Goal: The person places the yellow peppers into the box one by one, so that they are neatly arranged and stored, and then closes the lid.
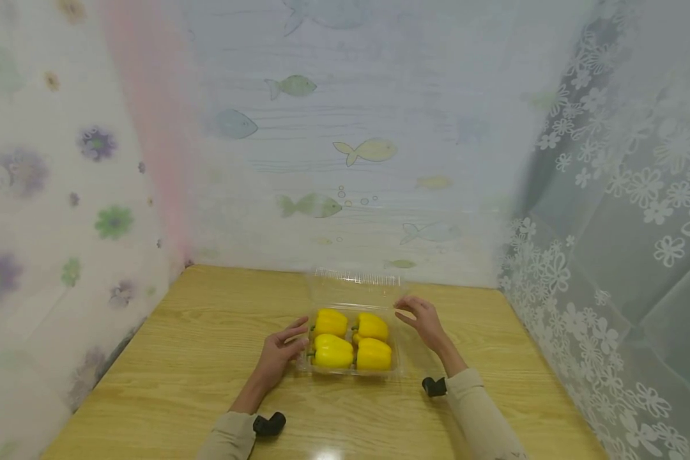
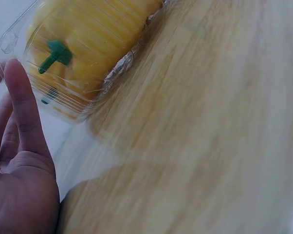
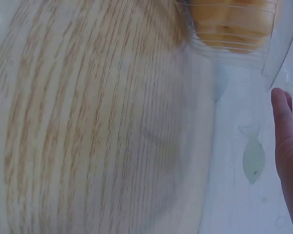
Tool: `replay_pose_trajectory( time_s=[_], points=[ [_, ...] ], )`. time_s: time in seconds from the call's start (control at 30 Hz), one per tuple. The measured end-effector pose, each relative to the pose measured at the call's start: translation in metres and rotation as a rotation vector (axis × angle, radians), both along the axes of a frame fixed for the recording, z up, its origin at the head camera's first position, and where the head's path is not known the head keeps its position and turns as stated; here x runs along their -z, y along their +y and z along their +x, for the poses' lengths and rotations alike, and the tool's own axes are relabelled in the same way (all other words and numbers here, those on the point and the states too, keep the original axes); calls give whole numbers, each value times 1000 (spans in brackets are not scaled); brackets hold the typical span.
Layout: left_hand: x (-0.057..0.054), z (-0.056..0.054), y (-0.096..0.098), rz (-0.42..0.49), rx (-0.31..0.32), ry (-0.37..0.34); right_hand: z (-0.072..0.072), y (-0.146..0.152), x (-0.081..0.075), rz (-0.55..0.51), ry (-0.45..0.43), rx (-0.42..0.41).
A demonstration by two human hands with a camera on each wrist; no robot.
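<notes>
Several yellow bell peppers (image 1: 333, 352) with green stems lie in a clear plastic clamshell box (image 1: 399, 358), whose lid (image 1: 345, 295) stands raised at the back. My left hand (image 1: 278, 354) is at the box's left side with its fingers fairly straight; in the left wrist view its thumb (image 2: 22, 92) touches or nearly touches the clear wall. By the back right corner, near the lid's hinge, my right hand (image 1: 425, 319) has its fingers extended. In the right wrist view its fingertips meet or nearly meet the lid's edge, with nothing gripped.
The box stands on a wood-grain table (image 1: 207, 345). Behind the table hangs a fish-print curtain (image 1: 368, 153), with floral curtains (image 1: 115, 220) along the left and right sides. Black wrist cameras (image 1: 270, 424) are fixed at both sleeves.
</notes>
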State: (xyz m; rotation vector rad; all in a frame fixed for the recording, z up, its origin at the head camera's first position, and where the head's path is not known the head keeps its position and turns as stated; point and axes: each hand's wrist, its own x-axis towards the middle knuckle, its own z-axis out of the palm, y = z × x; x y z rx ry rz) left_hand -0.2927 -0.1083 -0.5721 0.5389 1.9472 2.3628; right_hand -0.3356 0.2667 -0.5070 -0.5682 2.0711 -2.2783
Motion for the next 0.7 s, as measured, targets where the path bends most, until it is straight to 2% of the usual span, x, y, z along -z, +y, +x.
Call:
replay_pose_trajectory(
  time_s=[0.1, 0.27, 0.37, 0.43, 0.6, 0.7],
  points=[
    [0, 0, 0, -2, 0, 10, 1, 0, -1, 21, -15, 1],
    [0, 0, -1, 4, 5, 16, 4, 1, -3, 31, -102, 30],
    [0, 0, -1, 12, -3, 4, 7, 2, -5, 19, -155, 35],
    [0, 0, -1, 34, -9, -9, 9, 2, -7, 52, -165, 33],
    [0, -1, 1, 134, -34, -62, 17, 4, -7, 246, -110, 51],
    [1, -1, 2, 178, -50, -74, 22, 7, -3, 302, -56, 29]
  ],
)
